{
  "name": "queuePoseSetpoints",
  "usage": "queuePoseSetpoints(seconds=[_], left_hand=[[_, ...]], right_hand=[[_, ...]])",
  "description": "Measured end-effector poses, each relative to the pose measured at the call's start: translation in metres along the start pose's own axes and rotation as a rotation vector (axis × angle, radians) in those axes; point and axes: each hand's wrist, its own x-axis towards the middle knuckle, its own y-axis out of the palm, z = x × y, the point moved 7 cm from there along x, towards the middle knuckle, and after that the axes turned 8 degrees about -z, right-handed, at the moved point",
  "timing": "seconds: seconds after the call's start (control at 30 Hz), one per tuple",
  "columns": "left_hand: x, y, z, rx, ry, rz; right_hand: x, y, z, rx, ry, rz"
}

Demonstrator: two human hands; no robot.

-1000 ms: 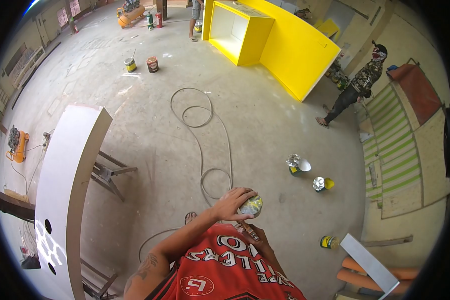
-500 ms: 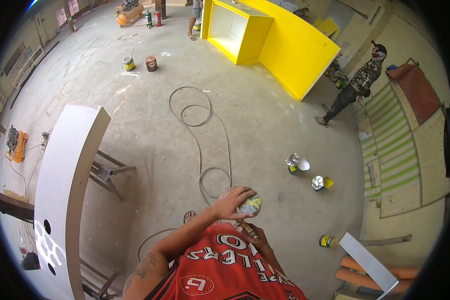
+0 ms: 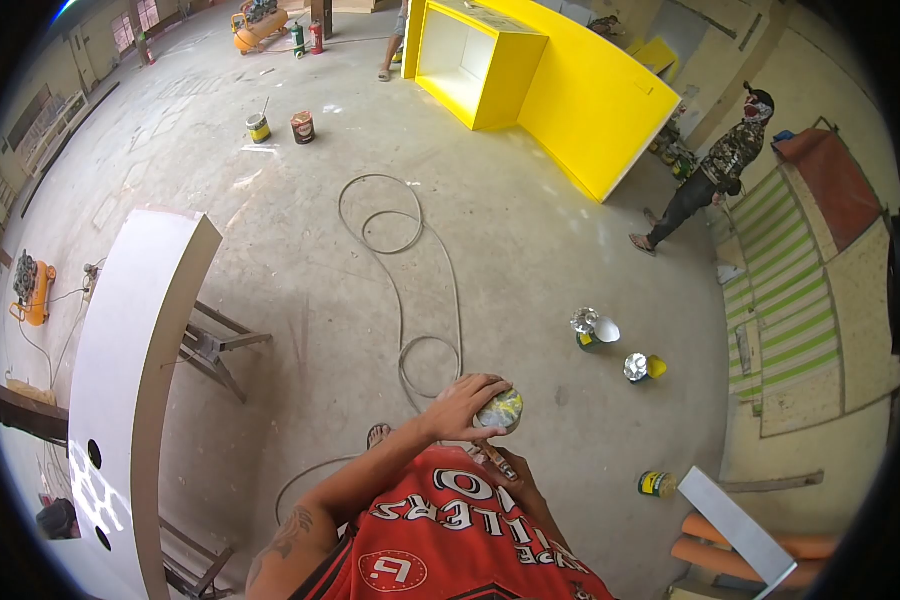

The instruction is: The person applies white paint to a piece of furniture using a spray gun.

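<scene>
The left grip (image 3: 462,408) is curled over the side of a round cup (image 3: 503,412), fingers along its far edge and thumb near its lower side, clasping it in front of the red shirt (image 3: 460,530), at about waist height. The right grip (image 3: 523,484) sits just below, by a stained, metal-looking handle (image 3: 497,462); with so much of that hand hidden, one cannot tell how far its fingers close.

The cup's flat top is smeared yellow and grey. Its wall looks stiff, and it should be light to moderately heavy depending on what it holds, which does not show. The smears may be slick if wet, so the cleaner side wall seems the better place to take hold, with the handle supported from below. It is hardly fragile, though a tilt could spill any liquid inside.

Ahead on the floor lies a looped hose (image 3: 458,290). To the right, well apart from the hands, stand two foil-topped cans (image 3: 597,333) and, nearer the person, a yellow-labelled can (image 3: 657,484). To the left, a long white panel (image 3: 135,330) rests on metal stands (image 3: 220,345).
</scene>
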Motion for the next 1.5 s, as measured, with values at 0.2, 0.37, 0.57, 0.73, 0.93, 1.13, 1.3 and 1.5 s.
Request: queuePoseSetpoints(seconds=[0.2, 0.37, 0.57, 0.73, 0.93, 1.13, 1.3, 1.5], left_hand=[[-0.001, 0.0, -0.002, -0.003, -0.004, -0.015], [0.0, -0.001, -0.002, -0.013, 0.0, -0.022], [-0.003, 0.004, 0.004, -0.012, -0.026, 0.007], [-0.001, 0.005, 0.004, -0.01, -0.021, 0.01], [0.0, 0.004, 0.006, -0.005, -0.014, 0.0], [0.003, 0.002, 0.004, -0.008, -0.006, -0.02], [0.003, 0.003, 0.004, -0.005, -0.006, -0.03], [0.001, 0.002, 0.005, 0.005, -0.01, -0.036]], right_hand=[[0.002, 0.0, -0.012, -0.003, -0.017, -0.01], [0.0, 0.0, -0.003, -0.003, -0.043, -0.012], [-0.003, 0.002, 0.01, 0.028, 0.029, -0.005], [-0.001, 0.001, 0.011, 0.011, -0.017, -0.017], [0.003, 0.0, -0.007, 0.016, -0.051, -0.02], [0.005, -0.001, -0.011, 0.013, -0.03, -0.03], [0.004, -0.002, -0.012, 0.03, 0.002, -0.019], [0.002, 0.0, 0.0, 0.033, 0.036, -0.014]])
